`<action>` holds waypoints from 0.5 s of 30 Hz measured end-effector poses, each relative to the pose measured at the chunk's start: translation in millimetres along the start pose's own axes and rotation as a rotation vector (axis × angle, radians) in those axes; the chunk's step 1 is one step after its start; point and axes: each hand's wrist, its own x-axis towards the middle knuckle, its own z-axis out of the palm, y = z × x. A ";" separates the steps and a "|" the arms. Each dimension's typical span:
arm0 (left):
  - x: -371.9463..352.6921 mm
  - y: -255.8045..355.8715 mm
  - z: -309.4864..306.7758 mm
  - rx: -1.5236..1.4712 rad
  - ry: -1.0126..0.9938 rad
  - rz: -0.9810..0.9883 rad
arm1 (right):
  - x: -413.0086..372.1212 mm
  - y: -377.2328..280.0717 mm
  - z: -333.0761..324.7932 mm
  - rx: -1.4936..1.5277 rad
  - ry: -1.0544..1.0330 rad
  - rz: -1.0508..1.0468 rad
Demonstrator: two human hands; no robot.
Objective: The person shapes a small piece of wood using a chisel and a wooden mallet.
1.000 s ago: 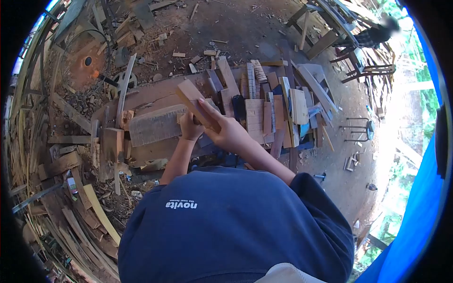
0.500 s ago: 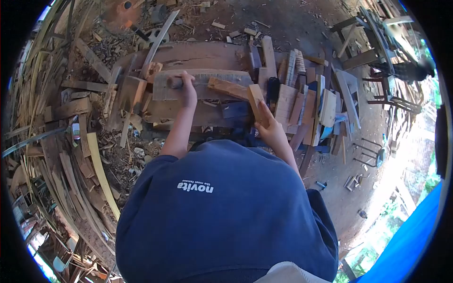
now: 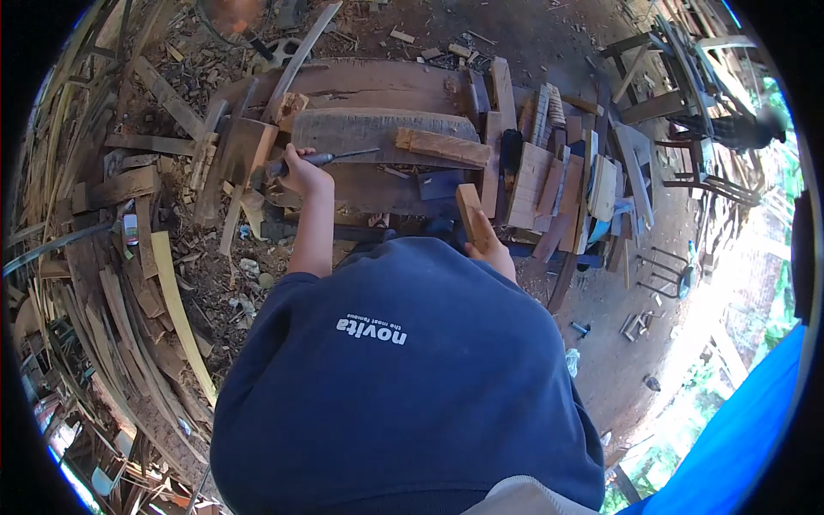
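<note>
My left hand (image 3: 306,170) is closed around the handle of a chisel-like tool (image 3: 330,158). Its long thin metal shaft points right, over the near edge of a flat grey plank (image 3: 343,133). In my right hand (image 3: 491,249) is a short wooden block (image 3: 469,206), gripped near its lower end and tilted upright. A longer wooden piece (image 3: 442,147) with a notched left end lies across the plank's right part. Between the block and the plank sits a dark flat piece (image 3: 440,184).
A thick wooden bench (image 3: 369,81) carries the plank. Many offcuts (image 3: 532,180) crowd its right side, and a large block (image 3: 249,146) stands at its left. Long strips (image 3: 176,300) are heaped at left. A person (image 3: 747,129) is at the far right, beside wooden frames.
My left hand has come lower and left, turning the tool so its shaft now shows lying sideways. My right hand has drawn the block down toward my body. The view has shifted slightly.
</note>
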 end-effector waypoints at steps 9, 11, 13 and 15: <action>-5.2 5.5 7.1 0.057 -0.172 -0.022 | 26.3 30.7 35.7 -0.017 -0.026 -0.033; -6.1 8.9 10.5 0.328 -0.347 0.027 | 25.9 17.6 39.9 -0.043 -0.052 0.020; -11.1 8.2 15.1 0.507 -0.476 -0.005 | 27.0 3.6 44.3 -0.080 -0.093 0.086; -4.8 4.5 13.2 0.875 -0.701 -0.142 | 33.9 9.3 56.3 -0.074 -0.109 0.098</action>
